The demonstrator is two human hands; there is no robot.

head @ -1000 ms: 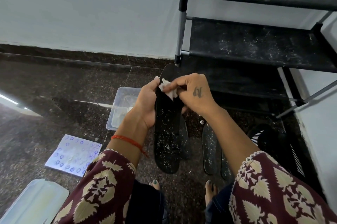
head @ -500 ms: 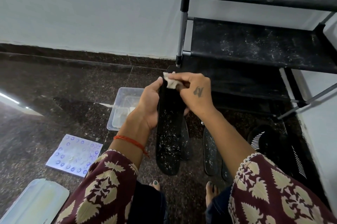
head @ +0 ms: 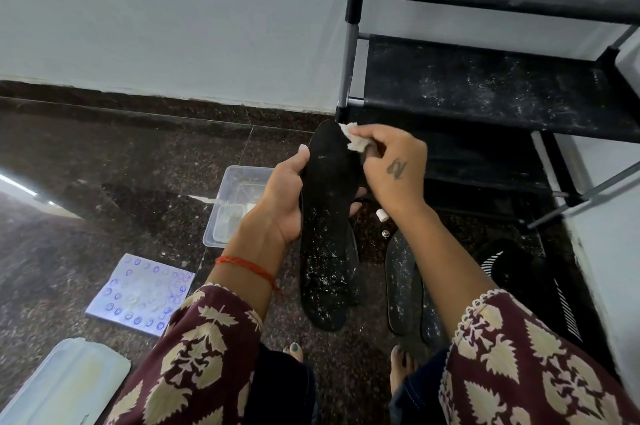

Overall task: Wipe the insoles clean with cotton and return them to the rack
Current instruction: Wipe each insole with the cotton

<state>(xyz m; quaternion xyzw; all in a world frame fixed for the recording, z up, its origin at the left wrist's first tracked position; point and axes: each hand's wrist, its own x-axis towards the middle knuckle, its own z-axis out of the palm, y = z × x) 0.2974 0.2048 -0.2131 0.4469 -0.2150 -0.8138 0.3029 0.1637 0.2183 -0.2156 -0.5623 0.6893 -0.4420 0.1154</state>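
The left hand (head: 282,198) grips the black insole (head: 329,227) at mid-length, above the floor and before the rack (head: 485,92). The right hand (head: 391,165) pinches the cotton (head: 353,139) against its toe edge. The long axis runs away from the person, toe toward the rack. Firm overlapping strokes toward the speckled heel, with steady support behind, would likely clean best.

container (head: 239,206) left of insole (head: 329,217), rack (head: 485,95) behind

Glossy speckled stone floor (head: 104,182); matt black dusty insole (head: 329,234).
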